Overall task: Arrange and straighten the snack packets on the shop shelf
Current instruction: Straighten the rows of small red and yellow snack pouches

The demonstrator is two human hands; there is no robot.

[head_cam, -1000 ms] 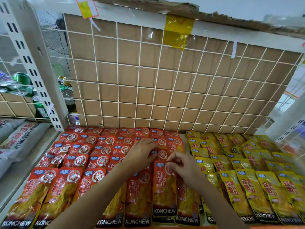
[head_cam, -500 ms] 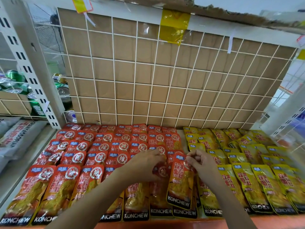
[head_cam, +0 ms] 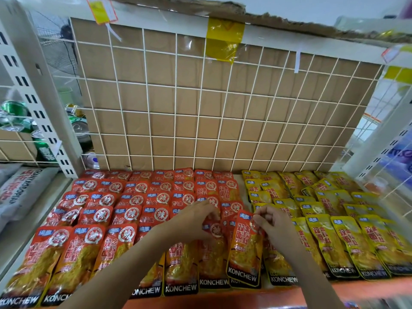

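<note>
- Cans (head_cam: 13, 121) and grey sacks (head_cam: 20, 192) at far left, beyond the white slotted upright (head_cam: 42, 112); not part of the job.
- Red packets (head_cam: 124, 215) in overlapping rows across the left half of the shelf, glossy foil-plastic, flat and rectangular, crinkled, with black bands along the near edges; mostly square to each other, near-left ones slightly fanned.
- Left hand (head_cam: 200, 221) now nearer in the block than a second ago, fingers curled and pinching the top of a red packet in the near row; grip partly hidden, so hard to tell how firmly closed.
- Lifted red packet (head_cam: 245, 248) now raised off the row and tilted, top leaning right, no longer flat as a second ago; judged mid-reseat, with a slot in the near row still to be squared.
- Right hand (head_cam: 270, 226) closed in a pinch on that packet's upper right corner, shifted right toward the colour boundary.
- Yellow packets (head_cam: 334, 237) on the right half, same slick pouches; far rows looser and more skewed, probably next to straighten.
- Wire grid (head_cam: 200, 103) over brown cardboard behind; orange shelf edge (head_cam: 223, 297) nearest.
</note>
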